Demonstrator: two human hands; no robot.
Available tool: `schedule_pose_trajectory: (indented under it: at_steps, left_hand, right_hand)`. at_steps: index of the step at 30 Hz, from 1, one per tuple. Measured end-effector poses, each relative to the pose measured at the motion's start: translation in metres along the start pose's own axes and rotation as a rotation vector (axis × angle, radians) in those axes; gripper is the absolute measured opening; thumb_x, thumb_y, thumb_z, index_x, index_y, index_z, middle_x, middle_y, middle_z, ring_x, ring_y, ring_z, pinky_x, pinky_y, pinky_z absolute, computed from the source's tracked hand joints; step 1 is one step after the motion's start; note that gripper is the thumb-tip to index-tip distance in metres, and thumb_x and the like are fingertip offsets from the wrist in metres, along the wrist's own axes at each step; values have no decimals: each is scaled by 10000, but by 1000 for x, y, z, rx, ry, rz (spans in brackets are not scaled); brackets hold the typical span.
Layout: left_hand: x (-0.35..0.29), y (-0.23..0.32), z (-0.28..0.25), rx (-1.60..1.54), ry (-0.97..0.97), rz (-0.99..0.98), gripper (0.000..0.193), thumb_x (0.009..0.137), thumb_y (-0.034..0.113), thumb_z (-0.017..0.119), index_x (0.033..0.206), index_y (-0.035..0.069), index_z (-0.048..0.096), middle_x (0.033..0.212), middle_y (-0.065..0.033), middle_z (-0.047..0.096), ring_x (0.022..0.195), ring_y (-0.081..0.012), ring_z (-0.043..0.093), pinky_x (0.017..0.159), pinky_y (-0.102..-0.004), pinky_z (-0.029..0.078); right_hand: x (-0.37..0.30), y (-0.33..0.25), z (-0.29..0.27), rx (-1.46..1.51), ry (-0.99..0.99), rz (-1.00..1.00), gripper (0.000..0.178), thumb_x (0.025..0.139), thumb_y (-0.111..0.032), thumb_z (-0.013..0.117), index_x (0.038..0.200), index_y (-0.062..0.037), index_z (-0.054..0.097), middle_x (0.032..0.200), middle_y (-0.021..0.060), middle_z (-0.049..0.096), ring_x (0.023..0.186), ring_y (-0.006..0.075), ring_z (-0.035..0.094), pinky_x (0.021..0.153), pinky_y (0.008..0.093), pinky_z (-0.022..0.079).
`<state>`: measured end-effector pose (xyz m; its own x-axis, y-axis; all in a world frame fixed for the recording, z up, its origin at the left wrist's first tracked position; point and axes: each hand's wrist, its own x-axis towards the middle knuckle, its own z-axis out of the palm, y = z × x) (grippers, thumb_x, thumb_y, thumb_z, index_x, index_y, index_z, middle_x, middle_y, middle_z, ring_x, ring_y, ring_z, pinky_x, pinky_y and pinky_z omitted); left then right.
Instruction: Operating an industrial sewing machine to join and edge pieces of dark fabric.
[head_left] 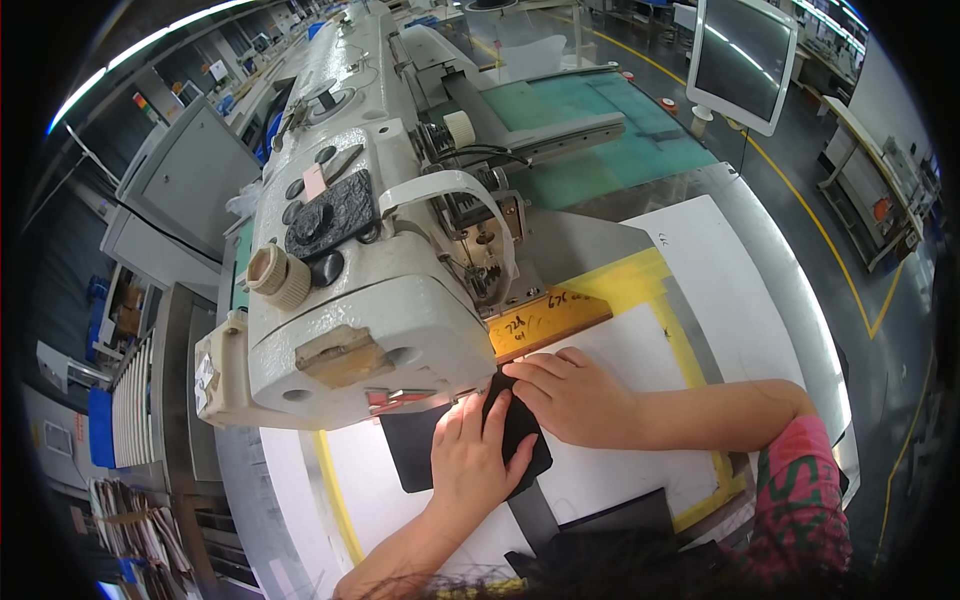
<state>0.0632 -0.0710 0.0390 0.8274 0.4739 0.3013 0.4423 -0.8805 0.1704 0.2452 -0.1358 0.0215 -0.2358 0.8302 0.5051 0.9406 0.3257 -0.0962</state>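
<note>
Thin black panel (408,458), rounded near corners, lying flat on a white surface (630,365), partly hidden by the left hand (468,460) and sewing machine (365,345).

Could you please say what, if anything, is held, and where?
No clear hold: the left hand lies on the black piece; whether the right hand pinches its far end cannot be told.

Dark handwritten figures (517,326) stand on the orange plate (548,330).
</note>
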Motion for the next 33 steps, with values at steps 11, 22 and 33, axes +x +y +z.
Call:
schedule_pose_trajectory:
  at_steps: [11,22,33]
  left_hand:
    - [-1,0,-2,7,-27,6,622,717,333,737,1233,44,545,1342,-156,481,1171,-322,477,988,-408,370]
    - [0,-3,1,23,-33,21,631,729,341,722,1259,57,532,1374,-144,467,1185,-321,465,1001,-414,365]
    - [-1,-2,1,12,-9,24,625,738,326,718,1265,48,533,1367,-166,465,1192,-321,469,999,-411,366]
  right_hand:
    - [0,2,-1,-13,-24,12,257,796,-192,604,1005,-44,623,1175,48,590,1102,181,529,850,340,413]
    - [-3,6,-3,75,58,107,286,768,-151,630,1031,-43,598,1130,50,611,1080,202,543,902,354,426]
    - [-1,1,0,38,-6,13,290,770,-134,632,1047,-50,609,1187,35,578,1109,195,529,907,357,416]
